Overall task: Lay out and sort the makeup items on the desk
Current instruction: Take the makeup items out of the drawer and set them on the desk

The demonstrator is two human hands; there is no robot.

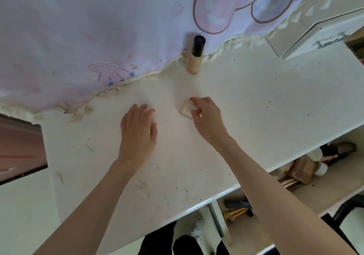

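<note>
Barely begun: two items out on the desk (256, 101), more waiting below.

Right hand (206, 116) at frame centre, fingers curled and pinching a small pale compact (185, 109) flat on the top. Left hand (137, 128) just left of it, palm down, fingers straight and close together, holding nothing. Upright bottle (195, 57) with black cap at upper centre, hard against the curtain (78, 38) hem. Still unsorted, by the look of it: brushes and boxes on the shelf (325, 180) at lower right. Plenty of bare top right of centre and toward the near edge; curtain crowding the far side, a cut-out gap at left.
</note>
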